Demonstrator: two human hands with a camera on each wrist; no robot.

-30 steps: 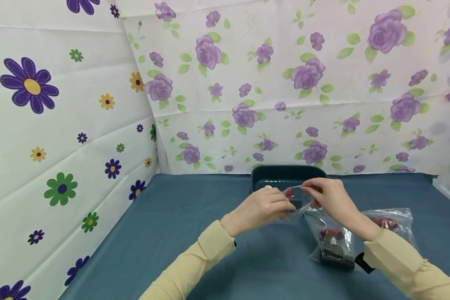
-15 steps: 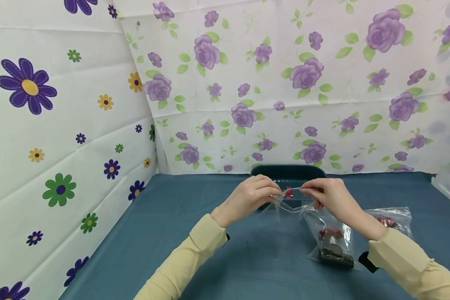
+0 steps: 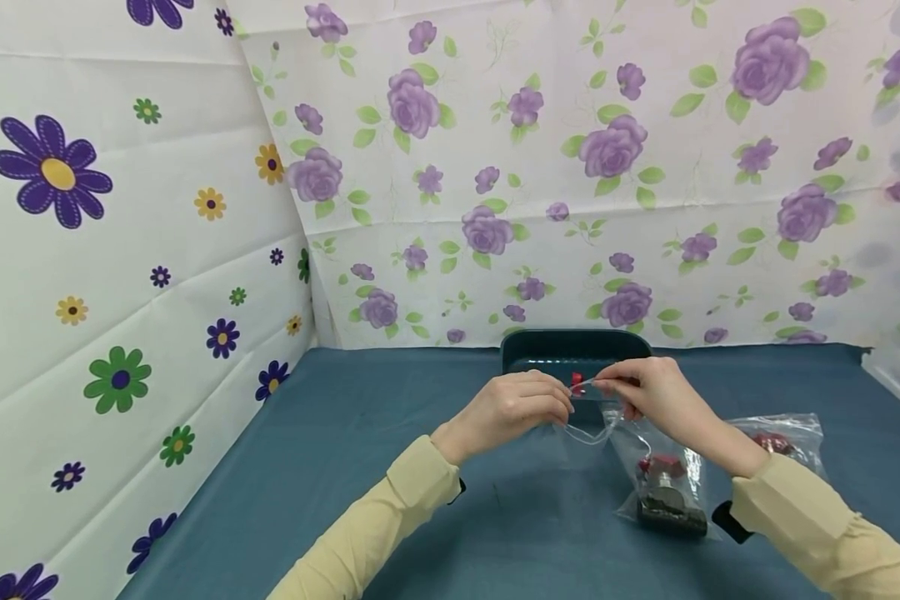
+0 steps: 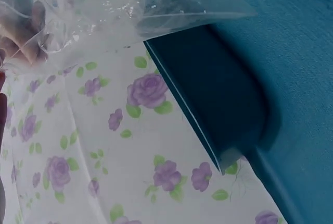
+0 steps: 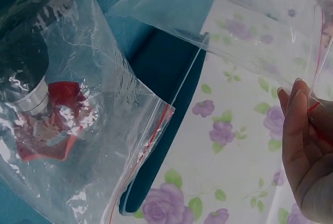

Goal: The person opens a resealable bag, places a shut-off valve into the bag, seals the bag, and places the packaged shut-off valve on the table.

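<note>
A clear zip bag (image 3: pixel 587 439) hangs between my two hands, its mouth spread apart. My left hand (image 3: pixel 506 408) grips one side of the mouth with bent fingers. On the other side, thumb and fingers of my right hand (image 3: pixel 648 387) pinch the edge. The bag's thin film (image 4: pixel 104 23) spans the top of the left wrist view and looks see-through, with nothing showing inside. Between the hands in the head view, a small red piece (image 3: pixel 577 381) overlaps the tray behind; its kind is unclear.
A dark green tray (image 3: pixel 577 342) stands at the back. On the right lies a filled zip bag (image 3: pixel 633 442) with a dark cylinder (image 3: pixel 672 517) and red, glossy contents (image 5: pixel 65 96). Beyond my right forearm lies another zip bag (image 3: pixel 802 429) with something red.
My left hand rises slightly, then comes back down and right toward the right hand. My right hand shifts a little left. The bag mouth hangs wider and lower between them.
</note>
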